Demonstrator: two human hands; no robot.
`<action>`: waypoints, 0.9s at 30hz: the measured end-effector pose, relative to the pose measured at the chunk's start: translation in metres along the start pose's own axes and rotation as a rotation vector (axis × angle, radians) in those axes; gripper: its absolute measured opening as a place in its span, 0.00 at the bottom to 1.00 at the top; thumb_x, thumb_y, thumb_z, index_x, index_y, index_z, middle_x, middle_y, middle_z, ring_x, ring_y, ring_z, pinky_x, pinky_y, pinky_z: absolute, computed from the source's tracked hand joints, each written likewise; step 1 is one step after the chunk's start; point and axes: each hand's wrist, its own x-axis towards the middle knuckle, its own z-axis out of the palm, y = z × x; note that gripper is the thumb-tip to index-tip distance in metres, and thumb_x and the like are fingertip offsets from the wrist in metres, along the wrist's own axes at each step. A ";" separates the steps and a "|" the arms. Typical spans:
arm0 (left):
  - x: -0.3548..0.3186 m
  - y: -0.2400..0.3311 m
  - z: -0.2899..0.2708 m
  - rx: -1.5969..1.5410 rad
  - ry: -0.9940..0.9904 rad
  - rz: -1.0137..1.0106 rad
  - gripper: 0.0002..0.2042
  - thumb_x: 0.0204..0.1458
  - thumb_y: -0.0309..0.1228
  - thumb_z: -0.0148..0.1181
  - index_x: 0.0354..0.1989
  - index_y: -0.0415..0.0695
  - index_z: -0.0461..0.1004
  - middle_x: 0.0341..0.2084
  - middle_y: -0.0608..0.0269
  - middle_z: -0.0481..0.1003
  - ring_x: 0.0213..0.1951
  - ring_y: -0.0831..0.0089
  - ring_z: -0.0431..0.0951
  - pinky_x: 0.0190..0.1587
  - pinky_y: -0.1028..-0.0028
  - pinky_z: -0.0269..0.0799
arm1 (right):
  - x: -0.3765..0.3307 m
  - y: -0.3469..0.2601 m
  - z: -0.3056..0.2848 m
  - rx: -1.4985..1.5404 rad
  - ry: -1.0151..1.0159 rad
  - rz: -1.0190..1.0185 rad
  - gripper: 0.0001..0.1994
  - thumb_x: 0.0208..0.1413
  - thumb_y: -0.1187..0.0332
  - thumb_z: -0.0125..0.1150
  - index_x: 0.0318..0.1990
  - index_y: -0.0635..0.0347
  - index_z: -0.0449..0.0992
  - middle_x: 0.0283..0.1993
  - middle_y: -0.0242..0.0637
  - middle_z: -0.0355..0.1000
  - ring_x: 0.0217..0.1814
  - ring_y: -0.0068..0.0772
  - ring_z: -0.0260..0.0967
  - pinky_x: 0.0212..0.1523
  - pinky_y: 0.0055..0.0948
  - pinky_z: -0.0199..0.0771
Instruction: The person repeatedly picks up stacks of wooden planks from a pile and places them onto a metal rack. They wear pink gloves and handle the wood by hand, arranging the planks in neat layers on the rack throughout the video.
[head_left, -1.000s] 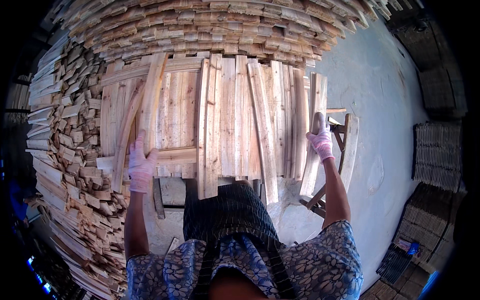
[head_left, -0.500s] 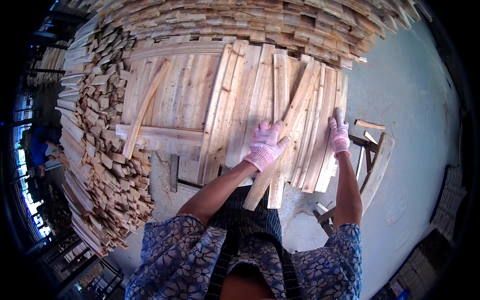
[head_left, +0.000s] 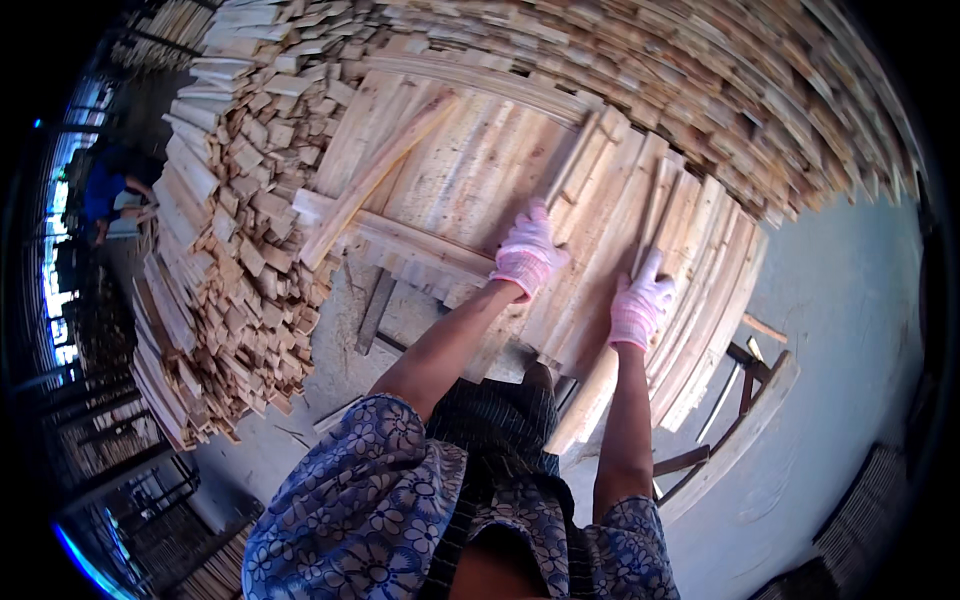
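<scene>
My left hand [head_left: 530, 262], in a pink and white knit glove, is closed around the left edge of a narrow wooden board [head_left: 578, 160]. To its right my right hand [head_left: 641, 305], gloved alike, grips a second wooden board [head_left: 588, 405] whose near end sticks out toward me. That board's left edge looks slightly raised, with a dark gap beside it. Both boards lie on a layer of side-by-side planks [head_left: 480, 140]. My fingertips are partly hidden and a little blurred.
A slanting loose strip [head_left: 378, 178] crosses a horizontal board [head_left: 400, 235] on the left. Heaped short offcuts [head_left: 250, 250] stand left, and a high stack of planks [head_left: 700, 90] runs behind. A wooden trestle [head_left: 740, 425] stands right. Another person [head_left: 105, 195] is at far left.
The view has swung, so the planks sit farther right. My right hand has left the right edge and taken a board nearer the middle; my left hand has moved to the left boards.
</scene>
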 end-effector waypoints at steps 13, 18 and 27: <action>0.066 -0.095 -0.085 0.290 0.256 -0.219 0.46 0.47 0.52 0.68 0.68 0.37 0.53 0.64 0.42 0.63 0.59 0.47 0.72 0.58 0.48 0.70 | 0.086 -0.062 -0.097 -0.416 -0.195 -0.826 0.35 0.59 0.64 0.63 0.72 0.21 0.58 0.64 0.43 0.62 0.57 0.50 0.69 0.62 0.46 0.70; 0.082 -0.113 -0.071 0.066 0.314 -0.248 0.41 0.47 0.46 0.70 0.64 0.37 0.58 0.57 0.44 0.70 0.55 0.53 0.75 0.55 0.58 0.73 | 0.176 -0.054 -0.063 -0.461 -0.299 -0.738 0.37 0.62 0.73 0.54 0.74 0.19 0.53 0.72 0.43 0.58 0.68 0.50 0.64 0.67 0.45 0.66; -0.135 -0.141 -0.043 -1.501 -0.237 -0.344 0.28 0.50 0.36 0.73 0.56 0.40 0.68 0.45 0.55 0.75 0.47 0.62 0.78 0.47 0.58 0.80 | 0.184 -0.048 -0.054 -0.344 -0.312 -0.778 0.37 0.62 0.77 0.50 0.74 0.23 0.55 0.68 0.46 0.64 0.68 0.49 0.65 0.68 0.47 0.61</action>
